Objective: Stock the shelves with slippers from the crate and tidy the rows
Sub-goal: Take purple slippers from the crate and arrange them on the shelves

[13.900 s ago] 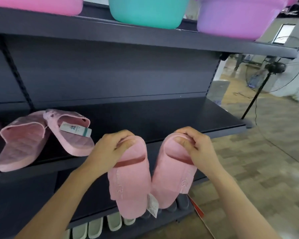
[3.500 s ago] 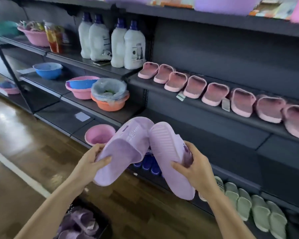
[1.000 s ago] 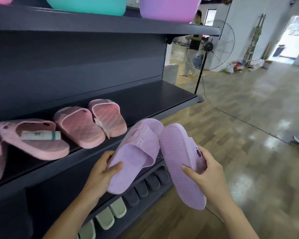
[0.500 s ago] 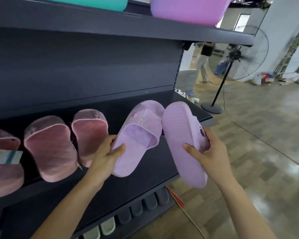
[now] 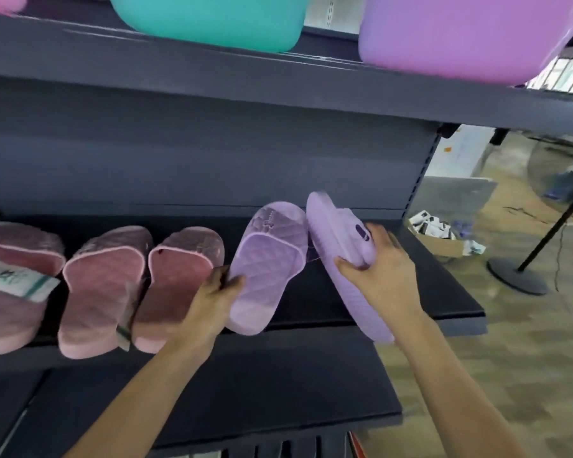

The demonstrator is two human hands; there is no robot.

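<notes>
Both lilac slippers have gone from in front of the shelf edge, half a second ago, to above the shelf (image 5: 420,292) board, just right of the pink row. The left hand (image 5: 212,300) grips the left lilac slipper (image 5: 267,266) at its outer edge near the heel. The thumb (image 5: 235,280) presses on the quilted insole and the other fingers are tucked beneath, out of sight, so it is a pinch hold. This slipper lies toe toward the back panel, strap up, heel reaching the front lip of the shelf. Whether it already rests flat on the board cannot be told.

The right hand (image 5: 382,279) holds the right lilac slipper (image 5: 334,246) turned on its side, ribbed sole facing left and close against the other slipper's toe. Its thumb lies on the sole and its fingers (image 5: 381,241) are curled round the strap. The heel end hangs past the shelf front.

To the left, three pink slippers (image 5: 105,285) stand side by side, toes toward the back, and the leftmost carries a paper tag (image 5: 15,280). On the shelf above sit a teal tub (image 5: 209,18) and a purple tub (image 5: 460,34). Beyond the shelf end, on the floor, are a cardboard box (image 5: 442,234) and a fan stand (image 5: 523,271).
</notes>
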